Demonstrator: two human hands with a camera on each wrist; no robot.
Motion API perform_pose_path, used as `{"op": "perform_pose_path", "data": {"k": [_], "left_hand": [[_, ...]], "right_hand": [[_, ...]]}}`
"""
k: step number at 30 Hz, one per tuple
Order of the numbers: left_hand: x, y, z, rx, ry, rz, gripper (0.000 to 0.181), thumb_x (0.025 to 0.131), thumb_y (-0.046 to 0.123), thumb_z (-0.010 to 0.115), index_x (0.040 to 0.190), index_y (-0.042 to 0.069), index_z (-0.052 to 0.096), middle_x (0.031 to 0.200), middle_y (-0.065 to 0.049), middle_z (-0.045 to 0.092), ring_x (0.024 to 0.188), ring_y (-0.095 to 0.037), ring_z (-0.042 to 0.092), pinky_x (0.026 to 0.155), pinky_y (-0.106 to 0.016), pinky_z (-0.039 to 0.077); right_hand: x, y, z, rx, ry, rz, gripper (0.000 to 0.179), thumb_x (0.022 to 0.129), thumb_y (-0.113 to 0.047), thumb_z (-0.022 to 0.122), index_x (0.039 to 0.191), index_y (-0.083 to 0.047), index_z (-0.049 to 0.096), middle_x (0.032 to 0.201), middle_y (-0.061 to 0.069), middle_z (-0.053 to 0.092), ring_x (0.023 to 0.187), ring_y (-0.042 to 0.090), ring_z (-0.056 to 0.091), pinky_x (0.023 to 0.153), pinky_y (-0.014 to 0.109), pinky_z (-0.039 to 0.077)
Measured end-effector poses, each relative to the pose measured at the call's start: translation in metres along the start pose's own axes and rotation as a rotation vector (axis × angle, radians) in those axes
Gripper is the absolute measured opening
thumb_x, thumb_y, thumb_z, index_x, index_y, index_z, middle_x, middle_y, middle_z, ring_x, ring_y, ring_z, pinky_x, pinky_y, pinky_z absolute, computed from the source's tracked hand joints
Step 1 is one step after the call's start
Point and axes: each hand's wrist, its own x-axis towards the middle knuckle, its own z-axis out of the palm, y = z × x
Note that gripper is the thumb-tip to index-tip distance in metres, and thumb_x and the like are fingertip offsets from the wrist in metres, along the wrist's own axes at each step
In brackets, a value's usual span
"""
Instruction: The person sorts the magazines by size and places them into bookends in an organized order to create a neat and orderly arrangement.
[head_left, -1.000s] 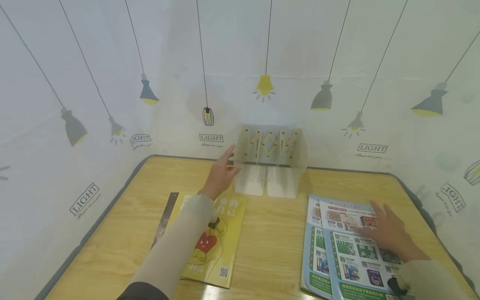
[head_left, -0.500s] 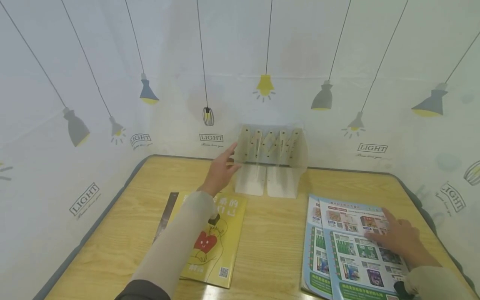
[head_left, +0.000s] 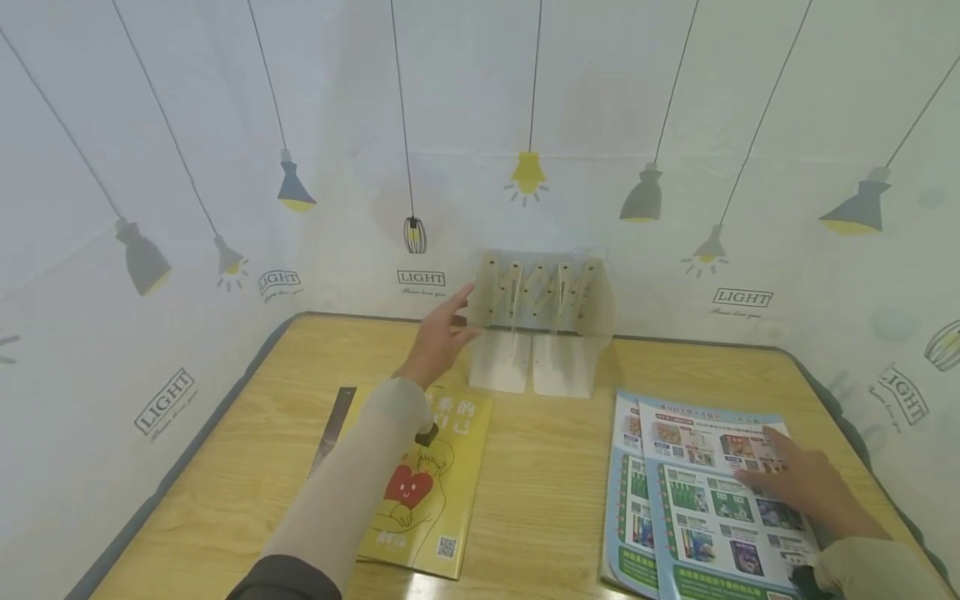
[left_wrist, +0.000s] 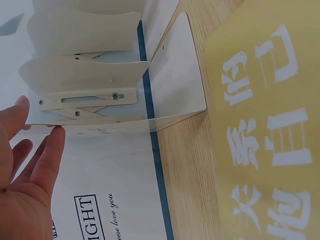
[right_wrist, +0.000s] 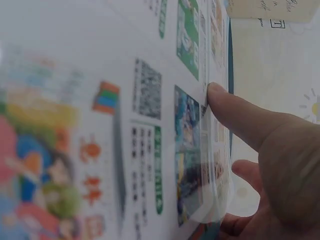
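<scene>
"One thing at a time, left to right: what should I mind?"

"Your left sleeve [head_left: 330,492], over the yellow book [head_left: 438,500] on your side of the left hand [head_left: 435,343]. Don't drag it."

"That hand?"

"Spread, fingertips against the near side panel [head_left: 482,304] of the folding rack [head_left: 566,360], just right of it. Press gently; the rack looks light and could slide."

"And the booklets?"

"Upper booklet [head_left: 723,492] overlaps the lower booklet [head_left: 625,525], reaching in under the right hand [head_left: 813,487]. That one's relaxed: thumb over the cover, fingers by the right edge. Any lift wants fingertips beneath; glossy covers may slip."
</scene>
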Motion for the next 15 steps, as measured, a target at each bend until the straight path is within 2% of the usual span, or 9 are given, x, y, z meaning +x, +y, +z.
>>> {"op": "perform_pose_path", "data": {"k": [6,10,15], "left_hand": [[0.004,-0.001,-0.001,-0.023,-0.029,-0.017,0.08,0.088,0.011,0.071,0.154,0.026,0.029,0.14,-0.009,0.051,0.106,-0.024,0.062,0.085,-0.034,0.054],[0.006,0.0,-0.001,-0.054,-0.057,-0.032,0.081,0.088,0.009,0.071,0.154,0.027,0.028,0.142,-0.012,0.049,0.108,-0.03,0.061,0.086,-0.038,0.054],[0.007,0.002,-0.001,-0.059,-0.075,-0.047,0.082,0.088,0.009,0.071,0.154,0.032,0.027,0.142,-0.013,0.048,0.106,-0.025,0.061,0.084,-0.038,0.054]], "right_hand": [[0.001,0.007,-0.003,0.047,-0.038,0.013,0.122,0.072,-0.071,0.068,0.151,0.003,0.013,0.143,0.043,0.019,0.123,0.064,0.026,0.097,0.073,0.026],[0.002,0.013,-0.005,0.04,-0.04,-0.016,0.119,0.071,-0.07,0.069,0.151,0.002,0.017,0.143,0.043,0.019,0.122,0.064,0.027,0.096,0.072,0.026],[0.0,0.021,-0.005,0.049,-0.048,-0.101,0.111,0.076,-0.065,0.069,0.149,0.005,0.022,0.142,0.043,0.022,0.122,0.065,0.027,0.095,0.073,0.026]]}}
